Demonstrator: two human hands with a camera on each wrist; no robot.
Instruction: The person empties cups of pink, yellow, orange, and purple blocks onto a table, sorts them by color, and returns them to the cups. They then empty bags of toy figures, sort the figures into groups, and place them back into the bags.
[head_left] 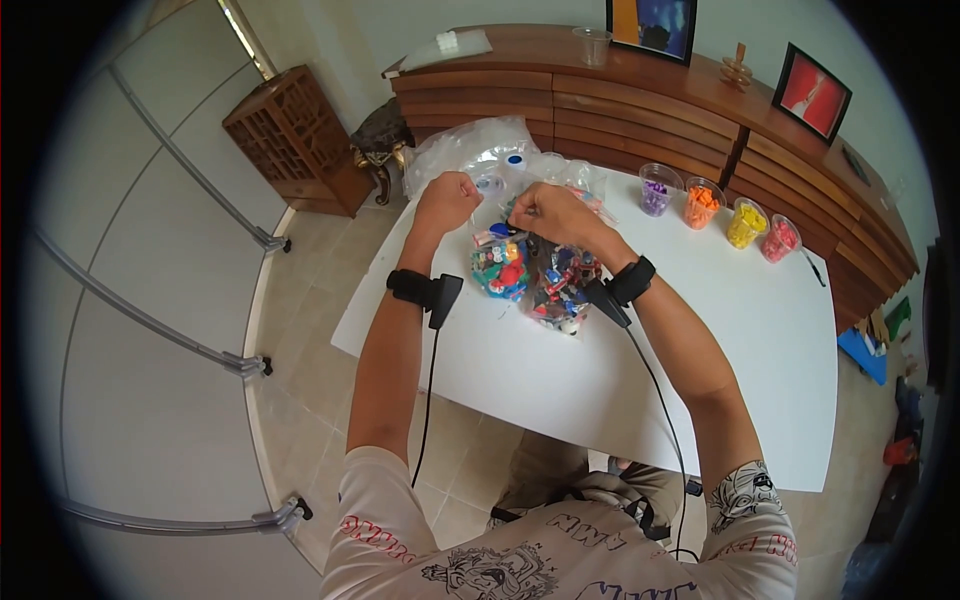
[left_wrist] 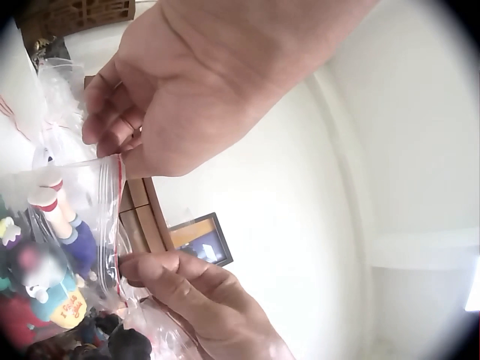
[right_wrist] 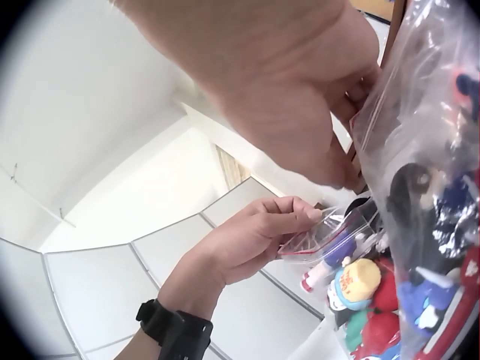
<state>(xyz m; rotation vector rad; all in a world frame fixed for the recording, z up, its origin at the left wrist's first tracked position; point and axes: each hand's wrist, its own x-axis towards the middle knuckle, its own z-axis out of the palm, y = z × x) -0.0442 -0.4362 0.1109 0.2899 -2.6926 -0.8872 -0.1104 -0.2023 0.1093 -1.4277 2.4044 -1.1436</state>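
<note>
A clear zip bag of colourful small figures (head_left: 500, 272) sits on the white table (head_left: 720, 350), and its red-lined seal runs between both hands in the left wrist view. My left hand (head_left: 446, 203) (left_wrist: 202, 97) (right_wrist: 244, 244) pinches one end of that seal. Thumb and fingers of my right hand (head_left: 560, 215) (left_wrist: 206, 304) (right_wrist: 292, 97) pinch the seal farther along. Beside it, under my right wrist, lies a second clear bag of darker figures (head_left: 562, 290) (right_wrist: 420, 217). My right fingertips are partly hidden in the right wrist view.
Crumpled clear plastic bags (head_left: 470, 150) lie at the table's back left. Cups of purple (head_left: 656, 197), orange (head_left: 703, 207), yellow (head_left: 746, 227) and pink pieces (head_left: 780, 243) line the back right, near a black pen (head_left: 815, 268). A wooden cabinet (head_left: 620, 110) stands behind.
</note>
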